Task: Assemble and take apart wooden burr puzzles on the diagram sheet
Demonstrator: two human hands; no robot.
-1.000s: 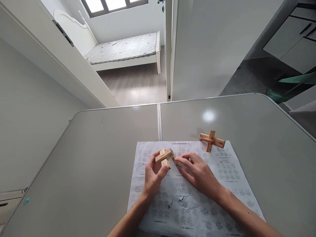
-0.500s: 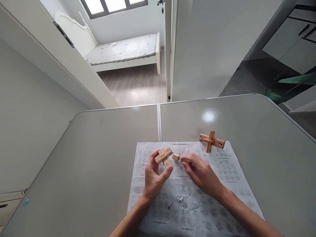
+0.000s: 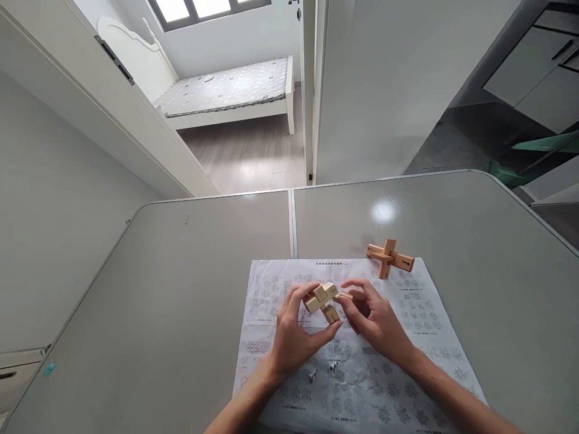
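a wooden block cluster (image 3: pixel 320 295) is clamped between thumb and fingers of the left hand (image 3: pixel 292 334), above the printed sheet (image 3: pixel 262 330), while a small wooden piece (image 3: pixel 345 296) is pinched by the right hand (image 3: pixel 375 319), also above the sheet; whether the pieces touch cannot be told. a wooden cross (image 3: pixel 388 259) is seen at the sheet's far edge, near its right corner.

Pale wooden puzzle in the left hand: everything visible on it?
The pale wooden puzzle looks like crossed, squared bars with faint dark marks. It tilts above the printed sheet, gripped by the left hand between fingers and thumb. The right hand holds a slim piece at its right end; whether joined, unclear.
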